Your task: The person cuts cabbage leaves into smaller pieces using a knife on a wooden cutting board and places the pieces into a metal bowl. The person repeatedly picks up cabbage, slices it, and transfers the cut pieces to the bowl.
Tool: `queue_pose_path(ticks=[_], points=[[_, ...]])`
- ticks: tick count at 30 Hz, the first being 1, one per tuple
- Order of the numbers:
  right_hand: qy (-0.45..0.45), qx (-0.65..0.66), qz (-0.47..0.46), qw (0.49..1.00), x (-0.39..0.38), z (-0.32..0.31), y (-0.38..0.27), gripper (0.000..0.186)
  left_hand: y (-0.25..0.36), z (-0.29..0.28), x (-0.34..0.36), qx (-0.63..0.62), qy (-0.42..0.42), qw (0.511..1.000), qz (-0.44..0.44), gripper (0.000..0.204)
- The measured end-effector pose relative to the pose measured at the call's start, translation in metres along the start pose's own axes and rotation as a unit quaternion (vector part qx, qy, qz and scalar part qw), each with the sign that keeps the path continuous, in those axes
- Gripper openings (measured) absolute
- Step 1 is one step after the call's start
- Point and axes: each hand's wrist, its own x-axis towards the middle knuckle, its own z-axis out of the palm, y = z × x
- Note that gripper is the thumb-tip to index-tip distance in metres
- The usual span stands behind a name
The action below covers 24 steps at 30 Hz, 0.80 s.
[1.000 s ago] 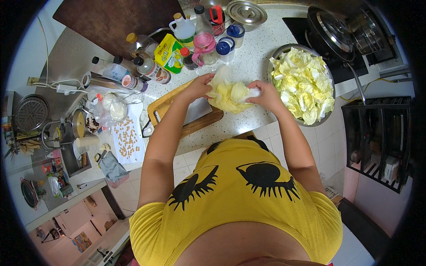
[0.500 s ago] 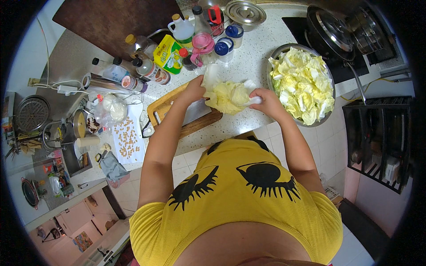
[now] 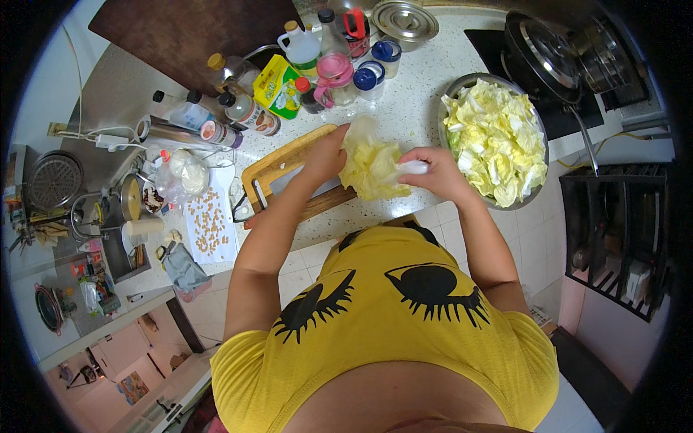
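Note:
Pale yellow napa cabbage leaves (image 3: 372, 173) hang between my two hands over the counter, beside the right end of a wooden cutting board (image 3: 260, 167). My left hand (image 3: 329, 153) is closed on their left edge, above the board. White rib ends lie in the closed fingers of my right hand (image 3: 437, 173). On the board rests a flat metal blade (image 3: 284, 180), partly hidden by my left forearm. To the right of my right hand, a large metal bowl (image 3: 543, 177) is heaped with torn cabbage leaves (image 3: 494, 141).
Bottles, a yellow-green pouch (image 3: 277, 86), a pink-lidded jug (image 3: 335, 72) and blue-lidded jars (image 3: 369, 78) crowd the counter behind the board. Small tan pieces lie on a white sheet (image 3: 220, 242) at left. A lidded black pan (image 3: 541, 50) sits on the stove, its handle (image 3: 586, 137) sticking out.
The leaves now hang more upright and bunched between my hands. My left hand has shifted slightly right, and my right hand has turned, raising the white rib ends.

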Motion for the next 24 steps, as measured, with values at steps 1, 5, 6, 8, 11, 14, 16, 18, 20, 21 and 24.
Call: queue_pose_path(ticks=[1,5,6,8,11,14,16,18,20,21,24], points=[[0.001,-0.006,-0.017,1.000,0.000,0.004,-0.003,0.028,0.002,0.003,0.001,0.012,0.009,1.000,-0.006,0.051],[-0.004,-0.069,-0.091,0.994,-0.002,0.025,-0.011,0.027,-0.022,0.030,0.011,-0.008,0.041,0.999,0.008,0.051],[-0.010,-0.081,-0.107,0.991,-0.003,0.030,-0.012,0.027,-0.025,0.034,0.013,-0.021,0.045,0.999,0.011,0.051],[-0.033,-0.121,-0.130,0.984,-0.005,0.036,-0.010,0.028,-0.033,0.040,0.017,-0.058,0.053,0.997,-0.002,0.051],[-0.076,-0.174,-0.112,0.975,-0.008,0.038,-0.010,0.032,-0.052,0.045,0.021,-0.118,0.071,0.990,-0.037,0.052],[-0.048,-0.224,-0.130,0.965,-0.009,0.039,0.013,0.043,-0.057,0.043,0.022,-0.148,0.092,0.984,-0.033,0.052],[-0.021,-0.219,-0.098,0.970,-0.008,0.039,0.028,0.054,-0.049,0.039,0.019,-0.155,0.097,0.983,-0.025,0.051],[-0.051,-0.196,-0.020,0.979,-0.004,0.034,0.030,0.073,-0.037,0.036,0.013,-0.126,0.104,0.986,-0.019,0.051],[0.036,-0.191,-0.021,0.981,0.005,0.032,0.038,0.079,-0.031,0.035,0.009,-0.106,0.110,0.988,-0.013,0.051],[0.078,-0.188,-0.022,0.979,0.011,0.032,0.044,0.081,-0.029,0.034,0.007,-0.102,0.112,0.988,-0.009,0.051],[0.102,-0.165,0.033,0.980,0.031,0.035,0.089,0.087,-0.030,0.036,0.007,-0.090,0.116,0.989,0.016,0.051]])
